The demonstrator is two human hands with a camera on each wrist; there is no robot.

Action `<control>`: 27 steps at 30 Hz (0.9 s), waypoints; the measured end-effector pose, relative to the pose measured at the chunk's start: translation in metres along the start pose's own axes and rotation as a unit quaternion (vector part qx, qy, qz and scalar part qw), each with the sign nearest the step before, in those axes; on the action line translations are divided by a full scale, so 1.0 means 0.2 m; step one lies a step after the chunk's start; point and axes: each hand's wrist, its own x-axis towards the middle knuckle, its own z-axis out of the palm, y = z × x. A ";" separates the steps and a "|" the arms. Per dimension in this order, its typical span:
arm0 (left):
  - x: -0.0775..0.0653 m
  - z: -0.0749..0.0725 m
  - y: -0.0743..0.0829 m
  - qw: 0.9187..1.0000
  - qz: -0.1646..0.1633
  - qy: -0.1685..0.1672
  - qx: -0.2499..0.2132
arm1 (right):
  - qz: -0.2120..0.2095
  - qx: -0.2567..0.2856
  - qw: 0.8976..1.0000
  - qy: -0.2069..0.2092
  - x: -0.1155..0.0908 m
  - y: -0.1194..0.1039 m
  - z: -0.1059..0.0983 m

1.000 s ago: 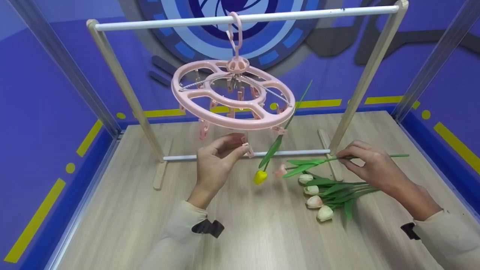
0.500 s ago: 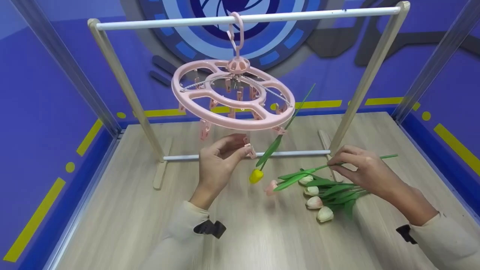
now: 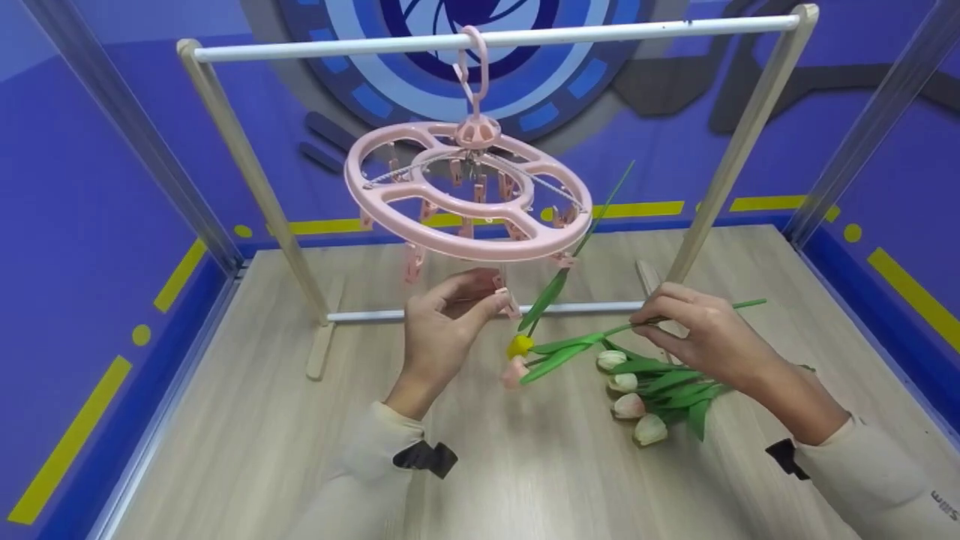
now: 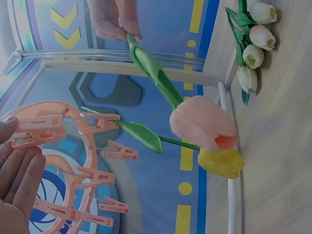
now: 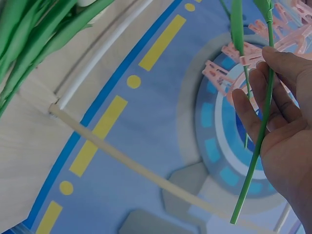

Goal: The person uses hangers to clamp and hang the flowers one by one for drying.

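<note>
A round pink clip hanger (image 3: 480,245) hangs by its hook. At its front rim my left hand (image 3: 441,341) pinches a pink clothespin (image 4: 44,130) between thumb and fingers. My right hand (image 3: 701,334) pinches the green stem (image 5: 261,131) of an artificial pink tulip (image 4: 200,122), whose bloom points left, below the clothespin. Another clothespin at the hanger's right side grips a yellow tulip (image 4: 222,163) that hangs bloom down; in the head view the pink bloom partly overlaps it.
Several white and pale pink tulips (image 3: 628,406) lie in a bunch on the wooden table (image 3: 555,480) under my right hand. A stand with a white top bar (image 3: 645,30) and wooden legs carries the hanger. Blue printed panels enclose the back and sides.
My right hand has moved left, bringing the pink tulip up to the yellow one. My left hand, keeping the clothespin, has shifted slightly right. The yellow tulip sways a little.
</note>
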 end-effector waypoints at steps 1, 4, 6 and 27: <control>0.00 0.00 0.00 1.000 -0.001 -0.001 -0.002 | -0.003 0.000 1.000 0.002 0.01 0.00 0.00; 0.00 0.01 0.01 1.000 -0.005 -0.003 -0.006 | -0.007 0.005 1.000 0.005 0.04 -0.02 0.01; 0.00 0.01 0.01 1.000 -0.007 -0.004 -0.007 | -0.010 0.011 1.000 0.006 0.06 -0.03 0.02; 0.01 0.05 0.02 1.000 -0.010 -0.011 -0.007 | -0.020 0.028 0.999 -0.005 0.25 -0.09 0.11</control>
